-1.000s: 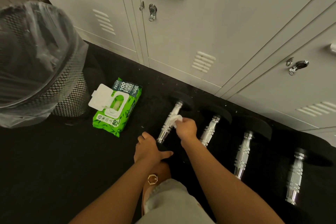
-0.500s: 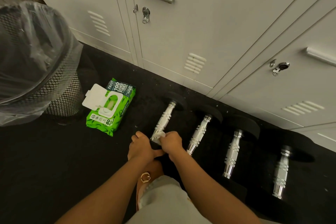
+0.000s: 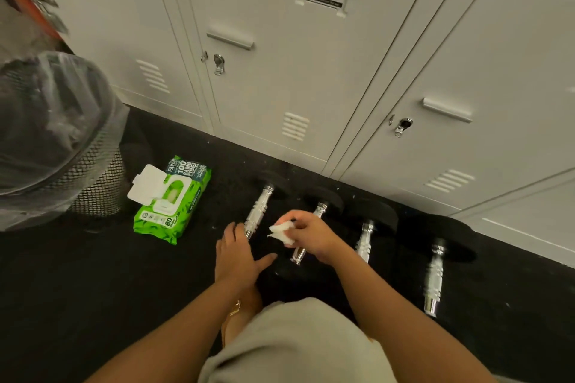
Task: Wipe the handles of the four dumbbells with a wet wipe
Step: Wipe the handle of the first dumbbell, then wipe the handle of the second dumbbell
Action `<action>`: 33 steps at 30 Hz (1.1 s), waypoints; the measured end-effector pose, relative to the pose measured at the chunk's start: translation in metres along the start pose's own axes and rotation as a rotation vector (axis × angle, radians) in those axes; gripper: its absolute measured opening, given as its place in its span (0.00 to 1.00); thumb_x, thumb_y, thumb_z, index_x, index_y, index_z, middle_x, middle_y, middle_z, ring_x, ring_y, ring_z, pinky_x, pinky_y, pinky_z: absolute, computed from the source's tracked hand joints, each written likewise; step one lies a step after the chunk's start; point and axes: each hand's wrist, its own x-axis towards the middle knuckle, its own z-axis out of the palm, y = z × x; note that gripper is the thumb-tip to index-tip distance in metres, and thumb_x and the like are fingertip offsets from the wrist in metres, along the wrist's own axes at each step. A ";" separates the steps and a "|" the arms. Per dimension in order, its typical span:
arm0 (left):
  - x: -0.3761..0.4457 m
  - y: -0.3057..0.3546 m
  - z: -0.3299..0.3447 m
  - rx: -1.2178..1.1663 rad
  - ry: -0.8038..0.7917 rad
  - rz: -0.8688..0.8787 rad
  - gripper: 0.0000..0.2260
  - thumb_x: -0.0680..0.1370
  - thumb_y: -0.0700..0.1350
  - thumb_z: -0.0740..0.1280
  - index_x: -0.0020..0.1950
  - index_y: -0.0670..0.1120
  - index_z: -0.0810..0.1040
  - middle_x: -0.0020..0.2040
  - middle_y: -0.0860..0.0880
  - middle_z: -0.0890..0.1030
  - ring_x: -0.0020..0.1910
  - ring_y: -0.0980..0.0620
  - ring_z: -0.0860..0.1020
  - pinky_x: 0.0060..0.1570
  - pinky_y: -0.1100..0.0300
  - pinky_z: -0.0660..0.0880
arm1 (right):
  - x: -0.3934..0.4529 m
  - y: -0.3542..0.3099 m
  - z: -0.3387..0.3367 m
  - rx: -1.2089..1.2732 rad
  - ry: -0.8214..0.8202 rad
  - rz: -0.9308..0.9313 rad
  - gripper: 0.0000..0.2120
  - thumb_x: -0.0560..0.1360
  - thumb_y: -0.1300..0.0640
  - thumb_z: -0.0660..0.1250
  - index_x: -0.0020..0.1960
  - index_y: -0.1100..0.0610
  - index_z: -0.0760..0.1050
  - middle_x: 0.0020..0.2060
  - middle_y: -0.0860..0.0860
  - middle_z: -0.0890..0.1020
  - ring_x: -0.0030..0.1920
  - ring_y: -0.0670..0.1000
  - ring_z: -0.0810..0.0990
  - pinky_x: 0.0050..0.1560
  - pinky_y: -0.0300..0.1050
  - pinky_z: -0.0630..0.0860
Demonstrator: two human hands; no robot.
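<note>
Several dumbbells with chrome handles and black heads lie in a row on the black floor before the lockers. My right hand (image 3: 308, 235) pinches a crumpled white wet wipe (image 3: 281, 233) just above the floor, between the first dumbbell's handle (image 3: 257, 211) and the second dumbbell's handle (image 3: 320, 209), most of which my hand hides. My left hand (image 3: 238, 253) lies flat with spread fingers on the near black head of the first dumbbell. Further right lie the third handle (image 3: 364, 241) and the fourth handle (image 3: 434, 278).
A green pack of wet wipes (image 3: 172, 199) lies on the floor to the left, its white lid flipped open. A mesh bin (image 3: 93, 186) lined with clear plastic stands at the far left. White lockers (image 3: 280, 71) close off the back. My knee fills the bottom centre.
My right hand has lifted the wipe off the first dumbbell's handle and moved right, over the second one. My left hand has stayed on the first dumbbell's near end. The camera has tilted up.
</note>
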 end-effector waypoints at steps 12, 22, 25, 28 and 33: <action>-0.006 0.029 0.038 -0.196 -0.301 -0.021 0.46 0.71 0.58 0.72 0.78 0.40 0.49 0.77 0.43 0.55 0.75 0.46 0.58 0.72 0.52 0.63 | 0.013 0.025 -0.024 -0.610 -0.059 -0.063 0.15 0.72 0.65 0.67 0.58 0.58 0.74 0.55 0.56 0.77 0.50 0.50 0.75 0.47 0.37 0.74; -0.002 0.033 0.066 -0.150 -0.378 -0.145 0.50 0.67 0.62 0.73 0.76 0.41 0.50 0.75 0.43 0.59 0.73 0.45 0.62 0.69 0.48 0.66 | 0.031 0.037 -0.005 -0.945 -0.264 -0.280 0.12 0.76 0.59 0.62 0.55 0.60 0.81 0.51 0.58 0.81 0.54 0.54 0.75 0.57 0.48 0.70; 0.001 0.033 0.068 -0.163 -0.391 -0.163 0.48 0.65 0.62 0.75 0.74 0.42 0.55 0.72 0.43 0.63 0.70 0.45 0.66 0.66 0.51 0.70 | 0.038 0.040 -0.010 -1.055 -0.320 -0.280 0.13 0.77 0.57 0.60 0.56 0.58 0.81 0.52 0.58 0.80 0.54 0.55 0.76 0.57 0.50 0.73; 0.004 0.030 0.066 -0.177 -0.412 -0.183 0.47 0.63 0.61 0.77 0.72 0.42 0.58 0.70 0.43 0.66 0.67 0.46 0.69 0.64 0.53 0.71 | 0.042 0.037 -0.015 -1.113 -0.281 -0.255 0.14 0.78 0.56 0.60 0.60 0.56 0.79 0.56 0.57 0.76 0.56 0.55 0.76 0.58 0.45 0.71; 0.007 0.031 0.065 -0.142 -0.458 -0.190 0.46 0.64 0.61 0.76 0.71 0.43 0.58 0.69 0.43 0.66 0.66 0.46 0.70 0.63 0.51 0.73 | 0.042 0.035 -0.011 -1.158 -0.359 -0.233 0.14 0.78 0.59 0.60 0.60 0.58 0.78 0.55 0.57 0.79 0.56 0.55 0.77 0.57 0.47 0.73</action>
